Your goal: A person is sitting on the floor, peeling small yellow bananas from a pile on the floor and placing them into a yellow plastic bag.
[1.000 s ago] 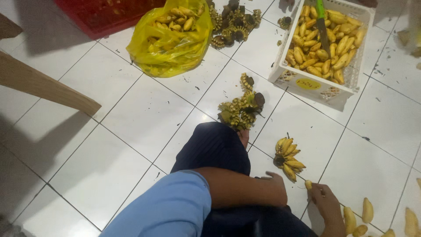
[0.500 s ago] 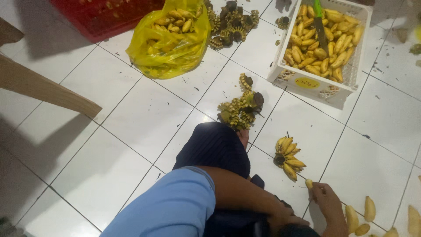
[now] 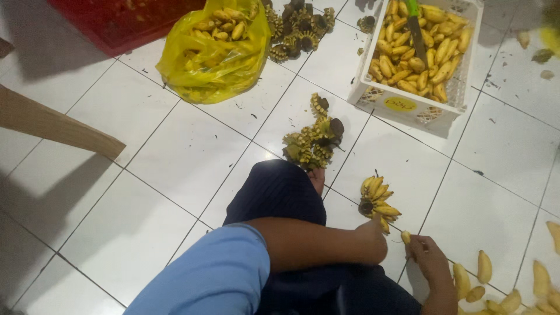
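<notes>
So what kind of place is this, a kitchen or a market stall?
Probably an informal fruit-sorting spot on a white tiled floor: a white crate of small bananas, a yellow bag of bananas, and a pile of stripped stalks.

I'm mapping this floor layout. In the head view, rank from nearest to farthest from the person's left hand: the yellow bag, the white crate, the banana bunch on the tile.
From the left hand:
1. Banana bunch, just above the hand, touching or nearly so.
2. White crate, farther up, to the right.
3. Yellow bag, farthest, upper left.
</notes>
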